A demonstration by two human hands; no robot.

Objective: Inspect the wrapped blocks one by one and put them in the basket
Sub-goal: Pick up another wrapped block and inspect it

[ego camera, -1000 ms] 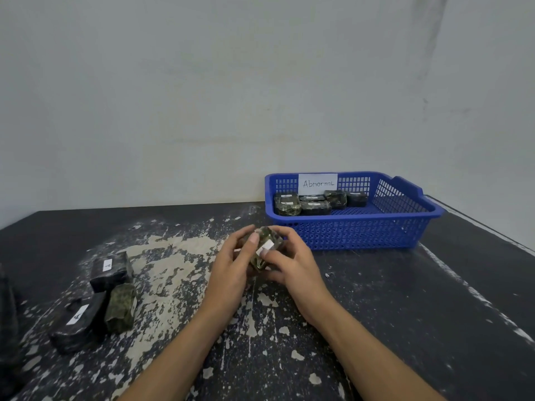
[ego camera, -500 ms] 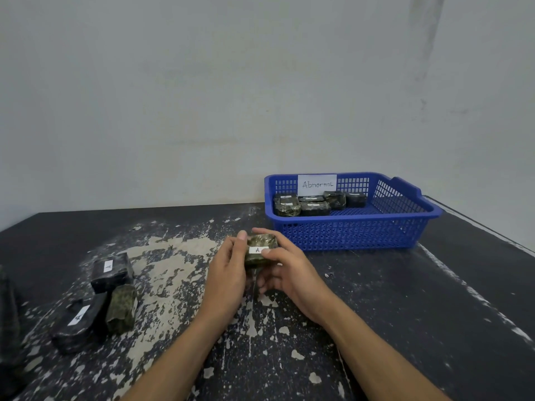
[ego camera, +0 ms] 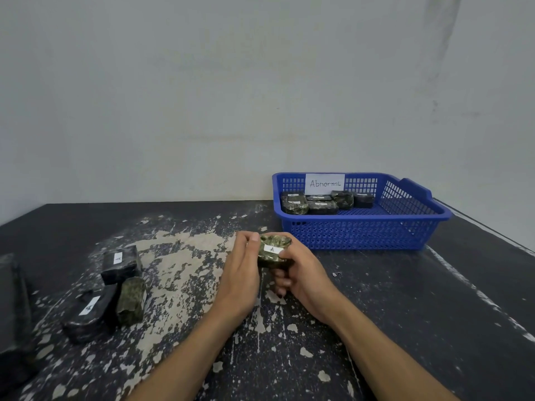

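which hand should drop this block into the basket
Probably the right hand. It already wraps the wrapped block from below and sits on the side nearer the blue basket, which stands ahead to the right. The left hand only steadies it and would have to cross over.

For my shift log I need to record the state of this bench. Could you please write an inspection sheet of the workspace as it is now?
Surface: black table, paint badly worn off in pale patches at centre and left.
Job's things: one camouflage wrapped block with a white label, held above the table; three wrapped blocks waiting at left; blue basket with an "Abnormal" sign, several blocks lying along its back wall.
Clutter: dark object at far left edge, cannot identify.
Grips: left hand and right hand both hold the block.
Cables: nothing seen.
Surroundings: plain pale wall.
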